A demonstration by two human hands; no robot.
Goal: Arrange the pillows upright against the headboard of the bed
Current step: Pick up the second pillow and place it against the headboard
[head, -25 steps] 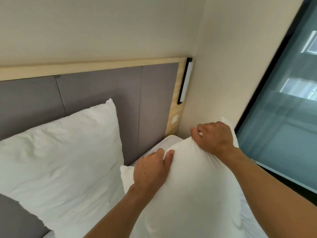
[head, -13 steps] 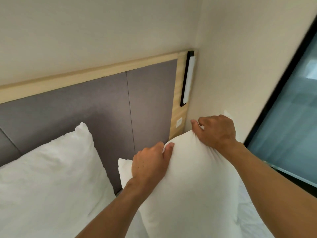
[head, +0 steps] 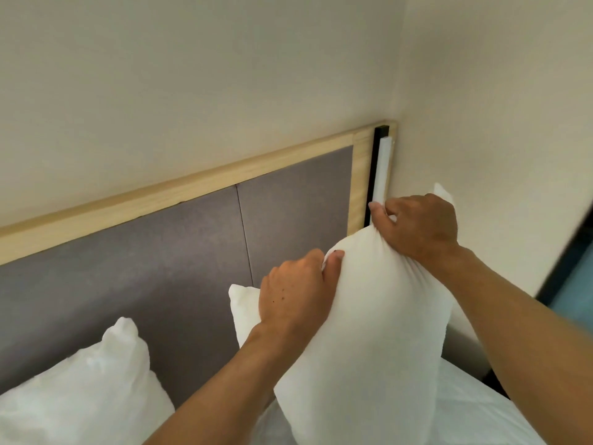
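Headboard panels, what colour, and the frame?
Grey panels in a light wood frame, seen best in the head view.

The pillow [head: 369, 322] on the right is white cloth, matt and smooth, gathered into fine creases along its top edge. The pillow on the left [head: 86, 393] has the same white matt cloth, softly rumpled. The headboard [head: 154, 271] has grey-brown panels with a dull, even, fabric-like face and a thin seam between them. Its frame [head: 179, 192] is pale wood with a visible grain and a matt finish. At the far right, the lamp [head: 382, 170] has a smooth white plastic-looking bar on a black backing. The wall [head: 192, 75] is flat matt cream paint. The sheet [head: 475, 412] at near right is white cloth with a faint quilted texture.
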